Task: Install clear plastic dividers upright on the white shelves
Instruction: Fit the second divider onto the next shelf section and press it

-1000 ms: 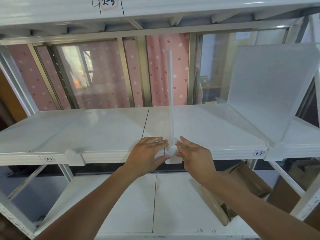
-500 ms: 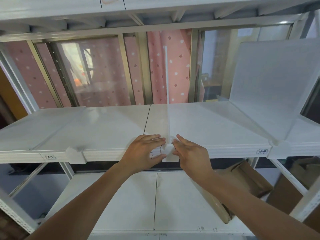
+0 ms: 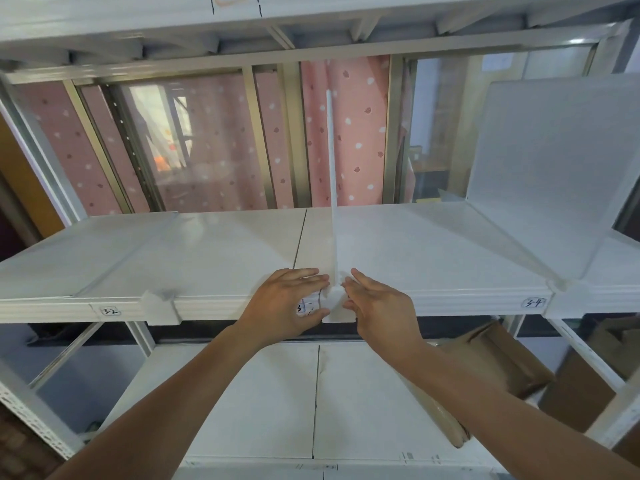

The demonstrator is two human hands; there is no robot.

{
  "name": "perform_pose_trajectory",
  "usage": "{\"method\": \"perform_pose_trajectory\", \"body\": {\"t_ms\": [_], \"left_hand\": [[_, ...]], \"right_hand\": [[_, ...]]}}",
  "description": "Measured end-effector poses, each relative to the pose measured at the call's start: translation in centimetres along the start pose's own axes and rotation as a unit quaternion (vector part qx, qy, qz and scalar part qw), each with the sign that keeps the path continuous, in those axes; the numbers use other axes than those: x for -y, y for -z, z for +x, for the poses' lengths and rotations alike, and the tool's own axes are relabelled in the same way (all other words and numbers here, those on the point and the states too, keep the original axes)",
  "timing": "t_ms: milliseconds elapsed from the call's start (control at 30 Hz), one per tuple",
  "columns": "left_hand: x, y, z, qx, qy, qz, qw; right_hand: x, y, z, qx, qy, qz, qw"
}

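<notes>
Flanking one divider [image 3: 331, 188] — seemingly three — hands.

Both my arms reach forward, my left hand [image 3: 289, 301] and right hand [image 3: 375, 303] flat with straight fingers, one either side of the divider's [image 3: 331, 174] front clip.

Head view of white shelf [image 3: 225, 258]. Clear divider [image 3: 331, 188] upright, edge-on, at middle of front edge, its white foot clip [image 3: 337, 308] hooked over that edge. Left hand [image 3: 287, 306] and right hand [image 3: 375, 306] flanking clip, fingers extended, fingertips at divider base. Second divider [image 3: 554, 174] upright near right end; another clip [image 3: 161, 306] on front edge toward left end. Labels "3-2" [image 3: 110, 311] and "3-4" [image 3: 533, 302] on front edge. Cardboard boxes [image 3: 491, 365] by lower shelf [image 3: 242, 410], right side.
</notes>
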State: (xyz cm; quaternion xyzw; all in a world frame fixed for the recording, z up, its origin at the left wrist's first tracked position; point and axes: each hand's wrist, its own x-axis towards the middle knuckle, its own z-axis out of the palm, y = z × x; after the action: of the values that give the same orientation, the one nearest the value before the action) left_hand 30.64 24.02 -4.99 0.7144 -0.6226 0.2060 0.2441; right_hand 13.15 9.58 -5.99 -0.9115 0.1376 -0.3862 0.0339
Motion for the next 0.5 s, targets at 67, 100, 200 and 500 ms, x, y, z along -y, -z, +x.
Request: {"method": "perform_pose_trajectory", "body": {"t_ms": [67, 100, 200, 500], "left_hand": [[0.3, 0.2, -0.1, 0.001, 0.004, 0.002, 1.000], [0.4, 0.3, -0.2, 0.001, 0.005, 0.002, 1.000], [0.5, 0.4, -0.4, 0.002, 0.004, 0.004, 1.000], [1.1, 0.3, -0.5, -0.002, -0.001, -0.001, 1.000]], "right_hand": [[0.3, -0.1, 0.2, -0.001, 0.002, 0.001, 1.000], [0.4, -0.1, 0.3, -0.004, 0.004, 0.002, 1.000], [0.7, -0.2, 0.3, -0.015, 0.012, 0.011, 1.000], [1.2, -0.2, 0.3, -0.042, 0.027, 0.015, 0.999]]}}
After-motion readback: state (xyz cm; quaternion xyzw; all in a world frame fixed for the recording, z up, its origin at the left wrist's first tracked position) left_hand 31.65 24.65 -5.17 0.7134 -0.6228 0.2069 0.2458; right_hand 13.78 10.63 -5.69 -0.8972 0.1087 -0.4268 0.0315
